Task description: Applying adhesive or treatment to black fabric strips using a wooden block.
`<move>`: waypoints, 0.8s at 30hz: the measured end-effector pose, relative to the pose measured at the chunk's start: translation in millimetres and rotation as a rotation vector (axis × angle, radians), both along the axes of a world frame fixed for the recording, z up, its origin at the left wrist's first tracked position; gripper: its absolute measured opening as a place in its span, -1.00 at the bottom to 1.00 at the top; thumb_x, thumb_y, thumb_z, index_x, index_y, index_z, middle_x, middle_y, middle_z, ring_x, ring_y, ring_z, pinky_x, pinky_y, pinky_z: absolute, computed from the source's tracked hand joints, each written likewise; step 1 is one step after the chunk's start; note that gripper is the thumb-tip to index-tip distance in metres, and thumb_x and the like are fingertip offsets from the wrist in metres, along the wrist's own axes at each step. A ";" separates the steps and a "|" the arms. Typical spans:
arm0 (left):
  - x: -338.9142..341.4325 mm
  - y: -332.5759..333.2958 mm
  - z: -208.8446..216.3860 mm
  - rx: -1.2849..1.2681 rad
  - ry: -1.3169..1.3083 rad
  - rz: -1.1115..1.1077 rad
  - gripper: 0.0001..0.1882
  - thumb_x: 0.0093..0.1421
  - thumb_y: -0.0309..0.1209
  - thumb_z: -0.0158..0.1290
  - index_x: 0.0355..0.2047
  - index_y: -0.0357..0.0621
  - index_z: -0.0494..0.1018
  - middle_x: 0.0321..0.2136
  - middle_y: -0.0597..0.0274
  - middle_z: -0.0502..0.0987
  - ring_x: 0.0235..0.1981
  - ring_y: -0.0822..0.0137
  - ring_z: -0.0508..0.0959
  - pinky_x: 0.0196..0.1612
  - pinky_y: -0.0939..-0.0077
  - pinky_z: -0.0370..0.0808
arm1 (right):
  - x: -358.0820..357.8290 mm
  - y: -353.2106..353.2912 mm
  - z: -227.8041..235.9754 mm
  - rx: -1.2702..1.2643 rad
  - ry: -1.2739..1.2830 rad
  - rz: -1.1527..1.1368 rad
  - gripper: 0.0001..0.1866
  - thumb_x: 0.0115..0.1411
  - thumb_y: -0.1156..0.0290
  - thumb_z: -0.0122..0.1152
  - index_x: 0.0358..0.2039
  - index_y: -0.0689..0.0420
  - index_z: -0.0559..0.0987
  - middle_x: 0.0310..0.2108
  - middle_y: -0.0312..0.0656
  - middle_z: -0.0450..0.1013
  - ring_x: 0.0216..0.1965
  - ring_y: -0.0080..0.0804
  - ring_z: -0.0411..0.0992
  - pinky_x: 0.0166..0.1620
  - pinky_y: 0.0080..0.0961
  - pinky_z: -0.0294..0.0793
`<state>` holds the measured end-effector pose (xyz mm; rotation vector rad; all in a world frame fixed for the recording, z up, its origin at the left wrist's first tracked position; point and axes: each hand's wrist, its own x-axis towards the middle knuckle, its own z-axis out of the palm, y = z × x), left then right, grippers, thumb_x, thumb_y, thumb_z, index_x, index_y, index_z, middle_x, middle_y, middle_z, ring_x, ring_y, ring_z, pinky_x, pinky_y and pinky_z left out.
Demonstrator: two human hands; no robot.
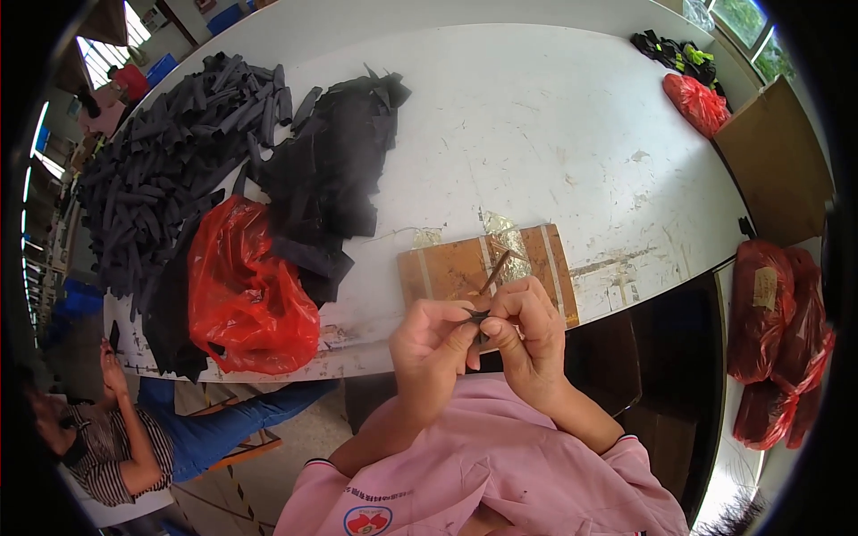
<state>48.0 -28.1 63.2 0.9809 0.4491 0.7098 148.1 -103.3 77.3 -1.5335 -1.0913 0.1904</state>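
My left hand [433,353] and my right hand [529,339] meet in front of my chest, at the near edge of the table. Both pinch a small dark piece of material [480,316] between thumbs and fingertips. The fingers cover much of it, so its full shape stays hidden. Just beyond the fingertips, a thin brown stick-like tool [497,272] slants over a brown board [440,266] banded with pale tape. Whether that tool touches my hands I cannot tell. Crumpled clear tape or film [508,241] lies across the board's far edge.
Left on the white table [536,116] are a heap of dark rolled strips [170,170], stacked dark sheets [335,152] and a red plastic bag [250,286]. A seated person [125,438] is at lower left. A cardboard box [773,147] and red bags [769,330] stand right.
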 end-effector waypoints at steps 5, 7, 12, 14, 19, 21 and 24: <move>10.7 24.2 53.1 -0.483 -0.450 -0.624 -0.80 0.05 -0.57 -0.04 -0.32 -0.23 0.19 -0.56 0.21 0.39 -0.76 0.63 0.27 -0.81 0.79 0.09 | 23.4 -0.5 49.0 0.021 0.595 0.393 -0.83 0.13 0.40 0.01 -0.54 0.17 0.34 -0.59 -0.39 0.27 -0.52 -0.72 0.17 -0.48 -0.75 0.17; 18.7 26.6 64.5 -0.433 -0.598 -0.731 -0.80 0.05 -0.57 -0.07 -0.31 -0.24 0.18 -0.59 0.22 0.37 -0.78 0.64 0.25 -0.83 0.79 0.06 | 28.0 4.9 70.6 0.025 0.526 0.416 -0.83 0.13 0.39 0.01 -0.54 0.18 0.34 -0.59 -0.40 0.27 -0.52 -0.72 0.16 -0.48 -0.76 0.17; 41.8 50.9 50.4 -0.838 -0.485 -0.595 -0.75 0.14 -0.54 -0.21 -0.15 -0.33 0.17 -0.52 0.12 0.42 -0.82 0.68 0.18 -0.88 0.81 0.11 | 60.6 27.6 42.1 -0.220 0.817 0.310 -0.77 0.14 0.31 0.01 -0.55 0.20 0.38 -0.66 -0.41 0.23 -0.60 -0.66 0.14 -0.54 -0.71 0.14; 43.6 56.8 -4.0 -0.882 -0.411 -0.553 -0.79 0.16 -0.52 -0.22 -0.18 -0.32 0.21 -0.47 0.10 0.43 -0.82 0.67 0.19 -0.87 0.82 0.13 | 62.1 28.0 3.2 -0.255 1.079 0.281 -0.75 0.13 0.29 0.01 -0.56 0.20 0.40 -0.67 -0.40 0.22 -0.63 -0.67 0.13 -0.56 -0.72 0.11; 48.9 63.0 -31.5 -1.220 -0.463 -0.382 -0.76 0.16 -0.53 -0.26 -0.20 -0.38 0.28 -0.36 0.06 0.44 -0.78 0.55 0.26 -0.83 0.83 0.20 | 60.6 34.2 -27.4 -0.176 1.057 0.304 -0.74 0.11 0.26 0.05 -0.57 0.18 0.40 -0.68 -0.40 0.21 -0.64 -0.68 0.12 -0.56 -0.73 0.12; 50.2 60.8 -7.9 -1.295 -0.569 -0.384 -0.74 0.13 -0.57 -0.26 -0.17 -0.43 0.25 -0.33 0.02 0.44 -0.83 0.58 0.20 -0.84 0.83 0.20 | 67.5 41.8 -9.7 -0.216 0.976 0.318 -0.73 0.11 0.25 0.06 -0.58 0.18 0.40 -0.69 -0.40 0.21 -0.64 -0.68 0.12 -0.56 -0.72 0.13; 45.7 55.1 -10.6 -1.378 -0.746 -0.416 -0.70 0.12 -0.59 -0.30 -0.14 -0.46 0.23 -0.30 0.01 0.42 -0.88 0.60 0.13 -0.85 0.82 0.20 | 66.1 38.5 3.7 -0.226 0.850 0.384 -0.72 0.10 0.23 0.07 -0.60 0.17 0.39 -0.69 -0.40 0.21 -0.64 -0.68 0.13 -0.56 -0.73 0.14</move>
